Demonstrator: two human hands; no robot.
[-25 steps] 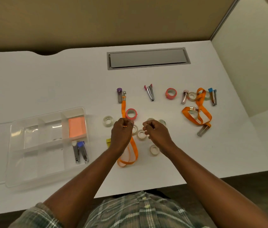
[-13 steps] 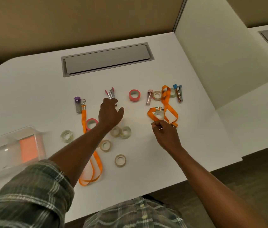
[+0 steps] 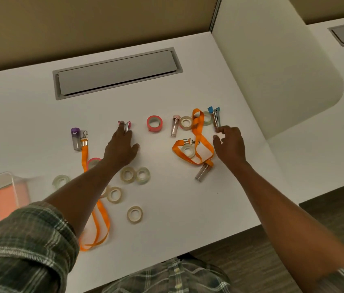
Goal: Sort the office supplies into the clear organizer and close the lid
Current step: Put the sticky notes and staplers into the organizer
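My left hand (image 3: pixel 121 148) lies flat on the desk, its fingertips on the lower end of the pink staple remover (image 3: pixel 125 126) and its thumb spread wide. My right hand (image 3: pixel 230 144) hovers with fingers apart, and its fingertips just reach the tip of the blue staple remover (image 3: pixel 215 116). The clear organizer (image 3: pixel 8 179) shows only as a blurred corner at the far left, with an orange pad (image 3: pixel 10 200) inside. On the desk lie a pink tape roll (image 3: pixel 154 123), several clear tape rolls (image 3: pixel 135 175), and two orange lanyards (image 3: pixel 198 132) (image 3: pixel 101 220).
A purple-capped tube (image 3: pixel 75 138), a pink-capped tube (image 3: pixel 174 128) and a third clear tube (image 3: pixel 202 172) rest among the supplies. A grey cable hatch (image 3: pixel 116 70) is set in the desk behind. A white divider panel (image 3: pixel 272 70) rises at the right; the desk edge runs close below.
Both hands have reached farther out: the left onto the pink staple remover, the right from the right-hand lanyard up to the blue one. The view has swung right, so the organizer is nearly out of frame.
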